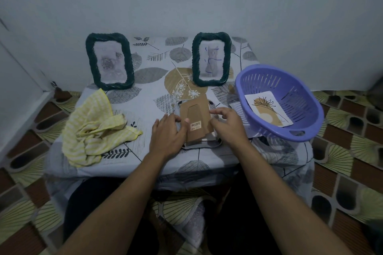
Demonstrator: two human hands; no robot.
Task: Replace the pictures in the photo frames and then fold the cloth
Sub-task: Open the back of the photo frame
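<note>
left hand (167, 130) grips face-down frame (195, 119) by its left edge, thumb on backing. right hand (226, 123) fingertips on right edge, pinch unclear. Frame mid-worktop (149, 93). Spare picture (269, 111) in basket (269, 80), cloth (95, 128) crumpled: swap unfinished, folding not started.

Bare left hand (167, 133), bare right hand (229, 125), dark trousers (93, 198).
</note>
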